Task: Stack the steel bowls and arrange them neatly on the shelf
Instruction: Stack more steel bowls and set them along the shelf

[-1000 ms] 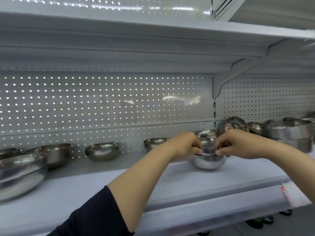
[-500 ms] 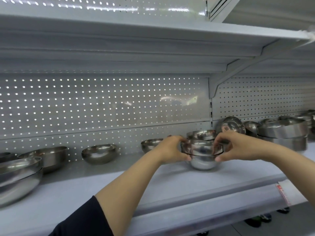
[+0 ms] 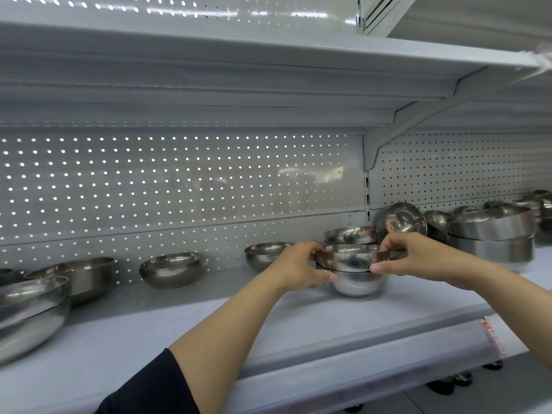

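- My left hand [image 3: 295, 265] and right hand [image 3: 418, 258] grip opposite sides of a small round shiny steel bowl [image 3: 348, 258], thumbs at the front of its rim and fingers curled over the back.
- That held bowl sits nested in the mouth of a second small steel bowl [image 3: 358, 283], which rests on the pale grey metal shelf [image 3: 185, 330], right of centre.
- Half a second ago the top bowl was in much the same place; a second ago my hands were closer together over it, hiding most of it, and now its whole front face shows between them.
- A dark sleeve [image 3: 149, 386] covers my left upper arm at the bottom edge.
- Just behind the stack stands another steel bowl [image 3: 351, 235], and to its right one steel bowl tipped on its side [image 3: 401, 219] leans near the back.
- Further right sits a stack of wide steel bowls [image 3: 491, 234].
- Left of my hands, along the white perforated back panel [image 3: 179, 180], stand three separate steel bowls; the nearest bowl [image 3: 264, 253] is partly hidden by my left hand.
- At the far left edge lie large nested steel bowls [image 3: 30, 312].
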Tool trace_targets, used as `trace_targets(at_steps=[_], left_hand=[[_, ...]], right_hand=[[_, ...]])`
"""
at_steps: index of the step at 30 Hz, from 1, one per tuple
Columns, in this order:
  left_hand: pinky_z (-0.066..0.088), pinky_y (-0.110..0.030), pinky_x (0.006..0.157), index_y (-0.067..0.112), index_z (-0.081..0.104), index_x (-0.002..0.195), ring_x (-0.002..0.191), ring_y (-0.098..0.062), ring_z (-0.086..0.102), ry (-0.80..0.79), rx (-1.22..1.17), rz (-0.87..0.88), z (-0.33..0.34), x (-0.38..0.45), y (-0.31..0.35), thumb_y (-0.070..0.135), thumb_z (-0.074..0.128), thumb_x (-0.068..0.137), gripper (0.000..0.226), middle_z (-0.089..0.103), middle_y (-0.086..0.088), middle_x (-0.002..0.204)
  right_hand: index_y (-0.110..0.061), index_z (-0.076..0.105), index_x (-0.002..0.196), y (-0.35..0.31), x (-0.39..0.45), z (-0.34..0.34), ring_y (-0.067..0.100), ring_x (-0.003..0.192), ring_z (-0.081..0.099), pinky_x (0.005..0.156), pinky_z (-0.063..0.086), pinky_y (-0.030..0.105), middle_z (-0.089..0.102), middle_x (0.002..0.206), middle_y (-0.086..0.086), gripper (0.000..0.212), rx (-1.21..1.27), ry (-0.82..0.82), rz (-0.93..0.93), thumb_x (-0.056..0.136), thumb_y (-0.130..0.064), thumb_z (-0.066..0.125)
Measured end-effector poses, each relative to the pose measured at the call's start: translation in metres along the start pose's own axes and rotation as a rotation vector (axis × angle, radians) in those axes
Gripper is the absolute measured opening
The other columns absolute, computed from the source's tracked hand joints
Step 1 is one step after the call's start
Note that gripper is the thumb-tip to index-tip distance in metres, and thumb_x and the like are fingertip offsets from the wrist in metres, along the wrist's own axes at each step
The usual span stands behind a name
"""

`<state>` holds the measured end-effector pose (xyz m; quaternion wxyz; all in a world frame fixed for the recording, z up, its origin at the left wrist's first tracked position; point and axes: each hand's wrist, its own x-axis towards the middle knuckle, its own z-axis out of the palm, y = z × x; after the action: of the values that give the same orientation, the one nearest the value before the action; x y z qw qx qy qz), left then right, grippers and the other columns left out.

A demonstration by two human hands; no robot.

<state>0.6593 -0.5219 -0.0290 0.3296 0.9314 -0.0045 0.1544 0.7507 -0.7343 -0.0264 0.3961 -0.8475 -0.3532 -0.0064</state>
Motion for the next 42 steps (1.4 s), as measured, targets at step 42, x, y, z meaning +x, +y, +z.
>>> trace_targets(at_steps=[42], left_hand=[[0.041, -0.022, 0.08, 0.021, 0.044, 0.135, 0.103, -0.017, 0.055, 0.376, 0.384, -0.376, -0.164, -0.198, -0.083, 0.01, 0.067, 0.078, 0.063, 0.059, 0.002, 0.118]], right_hand=[[-0.031, 0.054, 0.111, -0.195, 0.015, 0.184, 0.009, 0.109, 0.054, 0.092, 0.047, 0.028, 0.052, 0.118, -0.012, 0.051, 0.052, -0.215, -0.233, 0.069, -0.043, 0.08]])
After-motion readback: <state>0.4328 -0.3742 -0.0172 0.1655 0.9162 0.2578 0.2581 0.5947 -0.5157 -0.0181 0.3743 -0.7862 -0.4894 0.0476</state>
